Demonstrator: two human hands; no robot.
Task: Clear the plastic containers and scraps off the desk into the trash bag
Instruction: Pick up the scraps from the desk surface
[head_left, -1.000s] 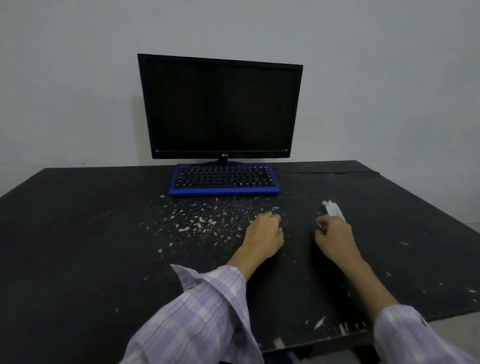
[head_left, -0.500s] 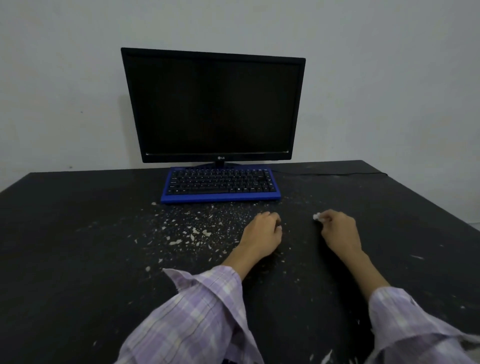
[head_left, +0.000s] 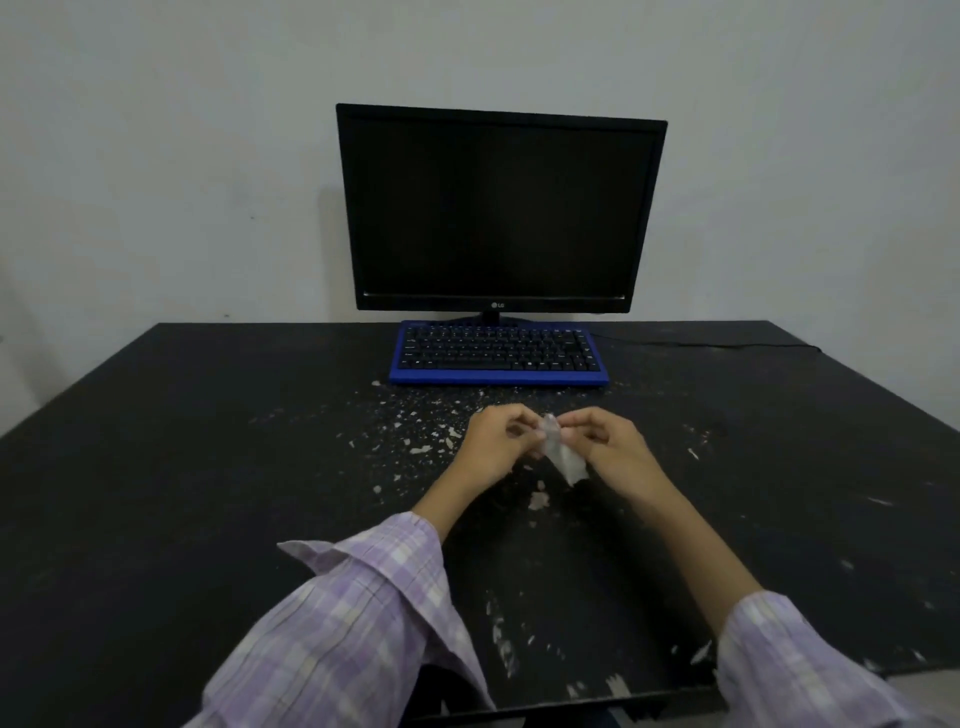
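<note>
Hanging between both hands' pinching fingers (head_left: 524, 419), white scrap (head_left: 563, 456).

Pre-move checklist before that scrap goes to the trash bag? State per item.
1. Scrap held: ok. Left hand and right hand both pinch the pale scrap.
2. Scrap clear of the desk: cannot tell; its lower end hangs close to the surface.
3. Trash bag located: not ok, none in view.
4. Desk cleared: not ok. Small scraps lie scattered in front of the keyboard.
5. Plastic containers gone: ok, none visible on the desk.
</note>
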